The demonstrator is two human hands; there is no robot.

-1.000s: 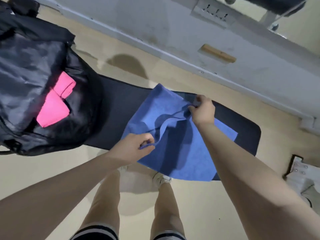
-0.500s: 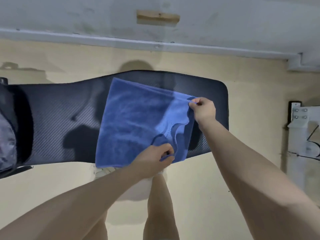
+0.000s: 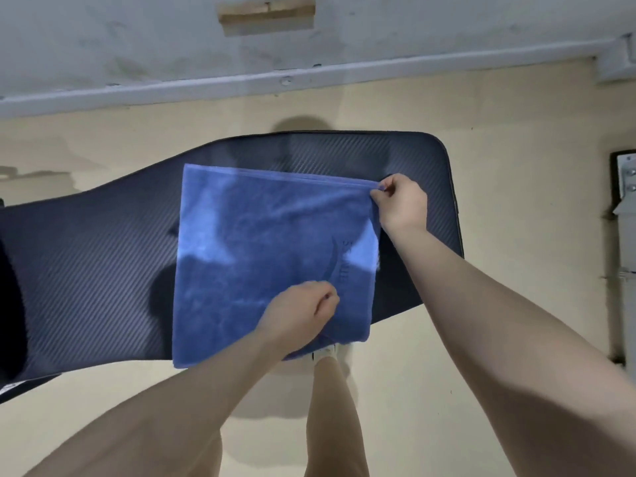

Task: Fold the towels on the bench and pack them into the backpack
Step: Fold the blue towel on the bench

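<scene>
A blue towel point(image 3: 261, 242) lies folded in half and flat on the dark padded bench point(image 3: 96, 270), its near edge hanging a little over the bench's front. My right hand point(image 3: 401, 203) pinches the towel's far right corner. My left hand point(image 3: 303, 316) sits with curled fingers on the towel near its front right part; whether it pinches cloth there is hidden. Only a dark sliver of the backpack point(image 3: 8, 304) shows at the left edge.
A grey wall with a pipe point(image 3: 309, 74) and a wooden block point(image 3: 266, 15) runs behind the bench. A white metal bracket point(image 3: 624, 187) stands at the right. My legs and a white shoe point(image 3: 323, 354) are below the bench's front edge, on beige floor.
The towel's right half was drawn over to the right and now lies smooth and flat. My view swung right, so the backpack with its pink towel left the frame.
</scene>
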